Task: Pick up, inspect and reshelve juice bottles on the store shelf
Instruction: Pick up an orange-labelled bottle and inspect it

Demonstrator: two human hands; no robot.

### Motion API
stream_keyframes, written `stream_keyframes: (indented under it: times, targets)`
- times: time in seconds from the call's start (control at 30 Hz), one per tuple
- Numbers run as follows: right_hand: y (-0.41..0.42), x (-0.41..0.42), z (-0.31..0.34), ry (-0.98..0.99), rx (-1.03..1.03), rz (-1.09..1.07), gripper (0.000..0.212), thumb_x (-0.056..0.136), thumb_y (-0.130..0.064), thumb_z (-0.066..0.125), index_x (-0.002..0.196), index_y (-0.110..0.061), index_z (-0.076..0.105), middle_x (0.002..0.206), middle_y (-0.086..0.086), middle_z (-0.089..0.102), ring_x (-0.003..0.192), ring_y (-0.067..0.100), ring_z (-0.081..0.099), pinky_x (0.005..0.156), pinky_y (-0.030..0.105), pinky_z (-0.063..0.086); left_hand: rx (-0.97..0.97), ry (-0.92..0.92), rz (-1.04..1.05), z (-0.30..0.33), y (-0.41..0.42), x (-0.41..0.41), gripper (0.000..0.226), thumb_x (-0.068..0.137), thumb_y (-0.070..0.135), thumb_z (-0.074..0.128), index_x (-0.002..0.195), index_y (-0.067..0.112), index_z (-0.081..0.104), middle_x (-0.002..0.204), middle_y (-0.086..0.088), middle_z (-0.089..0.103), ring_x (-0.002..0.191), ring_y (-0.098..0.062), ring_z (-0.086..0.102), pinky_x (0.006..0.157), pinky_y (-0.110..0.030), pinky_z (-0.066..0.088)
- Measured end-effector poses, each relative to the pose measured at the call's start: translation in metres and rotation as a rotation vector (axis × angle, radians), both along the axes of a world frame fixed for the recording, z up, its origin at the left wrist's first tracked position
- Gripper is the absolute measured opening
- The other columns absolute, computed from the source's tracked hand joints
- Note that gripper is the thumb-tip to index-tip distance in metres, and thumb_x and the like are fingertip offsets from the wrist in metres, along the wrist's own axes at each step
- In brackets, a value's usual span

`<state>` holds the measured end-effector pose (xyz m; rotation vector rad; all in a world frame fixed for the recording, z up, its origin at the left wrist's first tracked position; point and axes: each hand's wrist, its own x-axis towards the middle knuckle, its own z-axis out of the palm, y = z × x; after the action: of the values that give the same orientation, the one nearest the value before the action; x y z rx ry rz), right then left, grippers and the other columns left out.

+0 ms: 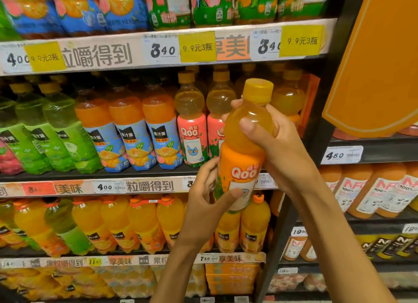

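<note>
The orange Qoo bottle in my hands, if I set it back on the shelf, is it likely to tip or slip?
The Qoo bottle looks full, so probably heavy for its size and fairly steady upright. It is tall and narrow, so a nudge could tip it. The smooth clear plastic under the right hand may be slippery; the label under the left hand likely grips better.

- I see my left hand (pixel 207 195) bare: no glove, ring or band.
- My right hand (pixel 274 142) is equally bare, its nails short and plain.
- Both forearms, entering from about 6 o'clock, show no sleeve, cuff, watch or bracelet anywhere up to the frame's edge.
</note>
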<state>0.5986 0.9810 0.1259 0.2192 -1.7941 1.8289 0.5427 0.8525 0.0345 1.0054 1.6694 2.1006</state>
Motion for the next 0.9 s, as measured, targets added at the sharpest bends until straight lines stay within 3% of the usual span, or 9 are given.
stream_keyframes:
  times: [0.17,0.23,0.33,0.4,0.5,0.6,0.7,0.8,0.9]
  targets:
    - [0.008,-0.008,-0.004,-0.064,-0.138,0.056,0.066,0.063,-0.048,0.081,0.118,-0.023,0.055,0.106,-0.001,0.071,0.098,0.019,0.069,0.077,0.029,0.055,-0.039,-0.067,-0.154,-0.001,0.0,0.0,0.049,0.075,0.066,0.059,0.118,0.041,0.061,0.115,0.009,0.069,0.106,-0.011,0.065,0.078,-0.019,0.053]
    - [0.009,-0.012,-0.007,-0.07,-0.199,0.085,0.058,0.07,-0.043,0.08,0.116,-0.02,0.054,0.098,0.004,0.073,0.088,0.021,0.071,0.073,0.032,0.057,-0.088,-0.086,-0.19,-0.003,0.004,0.001,0.047,0.074,0.071,0.054,0.112,0.044,0.064,0.109,0.015,0.07,0.102,-0.006,0.066,0.075,-0.016,0.052]
    - [0.012,-0.015,-0.01,-0.043,-0.195,-0.055,0.035,0.08,-0.029,0.065,0.111,-0.016,0.057,0.093,0.007,0.072,0.08,0.02,0.07,0.071,0.033,0.056,-0.096,-0.066,-0.131,-0.005,0.015,0.0,0.036,0.091,0.056,0.043,0.12,0.038,0.053,0.112,0.021,0.067,0.105,0.003,0.062,0.078,-0.01,0.049]
    - [0.015,-0.017,-0.01,-0.014,-0.087,-0.237,0.039,0.079,-0.031,0.067,0.113,-0.015,0.057,0.096,0.004,0.071,0.085,0.018,0.07,0.074,0.034,0.057,-0.1,-0.003,-0.022,-0.005,0.024,-0.003,0.031,0.093,0.043,0.04,0.123,0.039,0.045,0.116,0.019,0.063,0.107,0.01,0.057,0.081,-0.007,0.045]
    - [0.014,-0.024,-0.011,-0.001,0.06,-0.487,0.059,0.076,-0.039,0.071,0.124,-0.01,0.05,0.11,0.006,0.065,0.098,0.016,0.066,0.081,0.032,0.056,-0.204,0.177,0.145,-0.006,0.039,-0.002,0.056,0.074,0.053,0.054,0.125,0.046,0.031,0.126,0.017,0.046,0.118,0.002,0.047,0.097,-0.019,0.043]
    - [0.013,-0.03,-0.015,0.015,0.115,-0.629,0.061,0.079,-0.037,0.073,0.127,-0.013,0.046,0.12,0.006,0.057,0.11,0.02,0.058,0.091,0.039,0.052,-0.277,0.436,0.355,-0.011,0.057,-0.002,0.079,0.071,0.047,0.067,0.138,0.019,0.035,0.131,0.006,0.043,0.128,-0.016,0.041,0.108,-0.037,0.037]
    - [0.014,-0.035,-0.019,0.016,0.161,-0.683,0.065,0.078,-0.038,0.074,0.129,-0.011,0.044,0.124,0.007,0.054,0.115,0.022,0.054,0.095,0.044,0.048,-0.2,0.46,0.48,-0.013,0.068,-0.008,0.067,0.072,0.03,0.072,0.127,0.0,0.051,0.12,-0.004,0.051,0.119,-0.021,0.049,0.1,-0.044,0.044]
    - [0.018,-0.038,-0.023,-0.003,0.176,-0.68,0.065,0.076,-0.045,0.069,0.128,-0.02,0.039,0.127,0.002,0.051,0.118,0.02,0.051,0.096,0.043,0.048,-0.185,0.43,0.483,-0.019,0.074,-0.011,0.066,0.073,0.022,0.076,0.13,0.003,0.049,0.122,-0.009,0.055,0.117,-0.025,0.053,0.098,-0.041,0.046]
    - [0.021,-0.038,-0.029,0.011,0.208,-0.618,0.06,0.08,-0.033,0.068,0.128,-0.03,0.031,0.121,-0.013,0.046,0.113,0.001,0.05,0.092,0.023,0.049,-0.165,0.347,0.504,-0.026,0.078,-0.012,0.07,0.072,0.011,0.079,0.133,0.014,0.045,0.127,0.004,0.053,0.122,-0.016,0.051,0.101,-0.017,0.04]
